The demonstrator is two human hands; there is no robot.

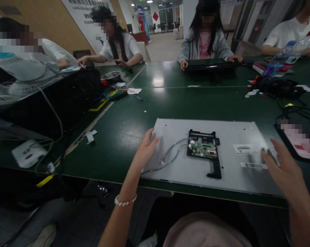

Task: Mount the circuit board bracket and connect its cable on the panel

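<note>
A flat grey metal panel (232, 132), like the back of a display, lies on the green table. A black plastic bracket (217, 168) with a green circuit board (202, 149) sits on its middle, and grey cables (174, 156) run from the board to the panel's left. My left hand (146, 149), a beaded bracelet on its wrist, is at the panel's left edge with thumb and fingers apart. Across from it, my right hand (283, 166) is open at the right edge, its thumb over the panel near two white labels (242, 149). Whether either hand touches the panel I cannot tell.
Several people sit around the table (118, 144); one across holds a dark flat screen (214, 67). To the left are a black box (75, 92), a white device (28, 153) and loose wires (111, 93). Bottles (288, 61), black cables and a phone (300, 137) are at right.
</note>
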